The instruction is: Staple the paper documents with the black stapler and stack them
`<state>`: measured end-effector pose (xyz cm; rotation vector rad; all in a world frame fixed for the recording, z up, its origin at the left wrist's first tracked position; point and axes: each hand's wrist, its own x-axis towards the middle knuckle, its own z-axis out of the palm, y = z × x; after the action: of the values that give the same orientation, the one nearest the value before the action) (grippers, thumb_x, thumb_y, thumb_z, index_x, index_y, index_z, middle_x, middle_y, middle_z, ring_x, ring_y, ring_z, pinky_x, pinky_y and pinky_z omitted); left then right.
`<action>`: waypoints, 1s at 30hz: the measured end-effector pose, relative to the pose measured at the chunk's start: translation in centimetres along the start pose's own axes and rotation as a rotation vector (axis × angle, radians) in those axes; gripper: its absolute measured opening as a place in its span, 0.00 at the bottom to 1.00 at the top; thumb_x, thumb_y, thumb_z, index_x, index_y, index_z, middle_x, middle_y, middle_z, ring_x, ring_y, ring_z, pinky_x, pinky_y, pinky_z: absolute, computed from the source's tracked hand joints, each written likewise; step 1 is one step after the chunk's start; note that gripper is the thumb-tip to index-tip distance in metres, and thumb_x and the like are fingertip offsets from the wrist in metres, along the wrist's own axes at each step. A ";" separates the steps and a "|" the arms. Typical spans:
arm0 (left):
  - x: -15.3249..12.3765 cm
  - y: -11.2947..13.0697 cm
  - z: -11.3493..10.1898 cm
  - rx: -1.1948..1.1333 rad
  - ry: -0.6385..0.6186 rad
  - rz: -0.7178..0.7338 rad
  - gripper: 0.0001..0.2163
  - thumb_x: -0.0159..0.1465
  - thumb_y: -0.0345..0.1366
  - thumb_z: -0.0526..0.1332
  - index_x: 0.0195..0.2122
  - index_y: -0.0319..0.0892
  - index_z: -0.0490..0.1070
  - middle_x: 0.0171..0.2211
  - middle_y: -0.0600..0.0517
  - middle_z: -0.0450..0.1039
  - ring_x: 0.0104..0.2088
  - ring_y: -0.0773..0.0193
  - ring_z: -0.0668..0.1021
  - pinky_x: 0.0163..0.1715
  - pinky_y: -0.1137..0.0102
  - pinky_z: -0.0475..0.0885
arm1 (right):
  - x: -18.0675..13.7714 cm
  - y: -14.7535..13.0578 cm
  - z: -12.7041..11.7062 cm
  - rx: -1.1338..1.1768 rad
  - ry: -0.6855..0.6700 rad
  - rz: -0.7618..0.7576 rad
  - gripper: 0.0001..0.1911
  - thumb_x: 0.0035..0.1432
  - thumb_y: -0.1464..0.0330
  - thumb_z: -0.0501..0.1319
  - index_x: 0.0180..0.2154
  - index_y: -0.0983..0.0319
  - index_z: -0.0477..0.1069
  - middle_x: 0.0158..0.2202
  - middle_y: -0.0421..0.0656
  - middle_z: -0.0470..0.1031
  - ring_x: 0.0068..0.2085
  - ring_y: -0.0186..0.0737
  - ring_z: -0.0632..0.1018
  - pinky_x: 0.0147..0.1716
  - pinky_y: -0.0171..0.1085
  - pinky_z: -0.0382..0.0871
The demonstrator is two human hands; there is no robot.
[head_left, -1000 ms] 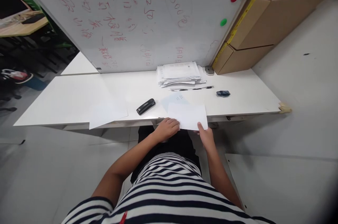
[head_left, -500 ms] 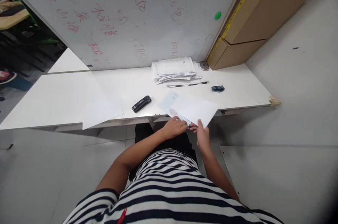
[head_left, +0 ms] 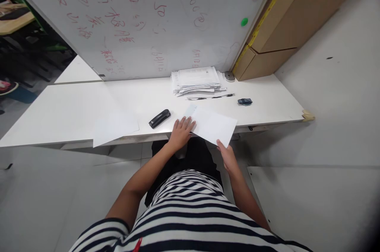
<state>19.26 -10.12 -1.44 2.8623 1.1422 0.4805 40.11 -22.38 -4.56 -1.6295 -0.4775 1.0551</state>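
Note:
A white sheet of paper [head_left: 214,125] lies tilted at the front edge of the white table [head_left: 74,113], its near corner hanging over the edge. My left hand [head_left: 181,131] rests flat on the paper's left corner with the fingers spread. My right hand [head_left: 226,155] pinches the overhanging near corner from below the table edge. A black stapler [head_left: 159,118] lies just left of my left hand.
A stack of printed papers [head_left: 196,80] sits at the back by the whiteboard [head_left: 142,18], with a pen [head_left: 213,96] before it and a small dark object [head_left: 245,101] to the right. Another loose sheet [head_left: 114,127] lies left. Cardboard boxes [head_left: 285,22] stand at right.
The paper has turned and slid a little back onto the table. My left hand went from a pinch at the paper's edge to lying flat on it. My right hand shifted to the near corner.

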 end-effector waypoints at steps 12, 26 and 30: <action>-1.5 -0.4 0.7 -0.001 0.094 0.040 0.16 0.66 0.30 0.53 0.54 0.49 0.70 0.54 0.46 0.72 0.53 0.55 0.73 0.47 0.59 0.65 | 1.5 -1.9 -2.8 0.340 -0.252 0.108 0.24 0.55 0.53 0.64 0.53 0.52 0.69 0.56 0.38 0.73 0.55 0.46 0.73 0.48 0.44 0.75; -4.0 1.2 0.5 -0.263 0.231 0.327 0.14 0.67 0.30 0.54 0.52 0.47 0.70 0.53 0.47 0.73 0.60 0.56 0.68 0.57 0.56 0.64 | 4.1 -3.3 -6.8 0.000 -0.453 0.238 0.21 0.47 0.60 0.71 0.42 0.63 0.77 0.42 0.47 0.81 0.38 0.44 0.81 0.36 0.38 0.76; -4.4 2.0 0.6 -0.335 0.231 0.310 0.15 0.67 0.32 0.55 0.54 0.45 0.68 0.57 0.44 0.68 0.65 0.51 0.59 0.60 0.51 0.61 | 3.6 -2.3 -5.0 0.044 -0.397 0.229 0.20 0.44 0.60 0.72 0.39 0.63 0.78 0.38 0.48 0.81 0.36 0.45 0.81 0.36 0.39 0.76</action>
<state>17.77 -14.55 -2.92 2.7365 0.5602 0.9364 46.62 -21.68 -3.75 -1.4607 -0.5302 1.5642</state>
